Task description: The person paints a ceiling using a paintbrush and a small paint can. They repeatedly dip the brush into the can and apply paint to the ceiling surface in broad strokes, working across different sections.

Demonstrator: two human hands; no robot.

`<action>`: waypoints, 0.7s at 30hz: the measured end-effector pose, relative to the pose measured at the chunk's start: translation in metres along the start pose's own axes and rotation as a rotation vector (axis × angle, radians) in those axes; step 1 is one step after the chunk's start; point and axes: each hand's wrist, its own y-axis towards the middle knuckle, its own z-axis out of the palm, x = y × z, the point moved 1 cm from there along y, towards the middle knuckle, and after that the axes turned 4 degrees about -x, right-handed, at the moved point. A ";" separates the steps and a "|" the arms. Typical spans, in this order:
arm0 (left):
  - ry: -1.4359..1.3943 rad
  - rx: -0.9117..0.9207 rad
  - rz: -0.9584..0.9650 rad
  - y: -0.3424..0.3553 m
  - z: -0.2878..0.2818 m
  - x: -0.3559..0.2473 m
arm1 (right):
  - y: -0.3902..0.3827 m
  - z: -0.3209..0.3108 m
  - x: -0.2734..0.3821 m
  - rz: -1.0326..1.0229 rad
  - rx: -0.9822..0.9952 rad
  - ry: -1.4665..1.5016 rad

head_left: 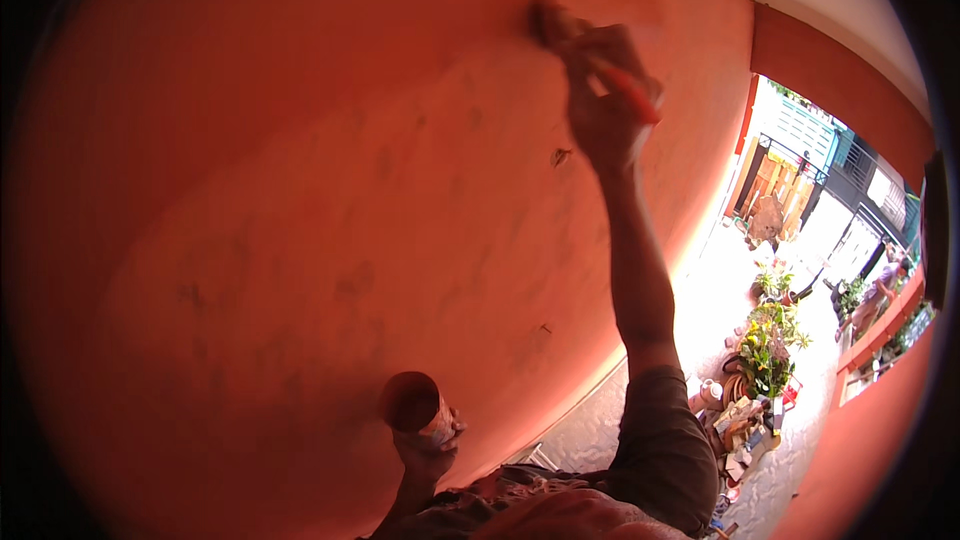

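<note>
high on the orange-red wall (300,190) the right hand (603,105) is clenched around a paintbrush (590,45) whose blurred bristles press the wall, while far below it, close to the wall's lower part, the left hand (428,448) is wrapped around a small open paint can (412,403).

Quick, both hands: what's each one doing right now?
Left hand: closed around a small paint can.
Right hand: closed on a paintbrush, bristles against the orange wall.
</note>
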 end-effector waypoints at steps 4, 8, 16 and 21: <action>0.032 -0.021 -0.001 0.009 0.016 0.002 | 0.008 0.025 0.111 -0.168 0.320 0.324; 0.096 0.020 -0.007 0.002 0.022 -0.004 | -0.001 0.058 0.198 -0.313 0.356 0.732; 0.058 -0.001 0.134 -0.004 0.032 0.011 | 0.024 0.014 -0.043 0.345 -0.031 0.500; 0.148 -0.019 0.247 0.001 0.056 0.024 | 0.060 -0.087 -0.225 0.375 -0.286 0.134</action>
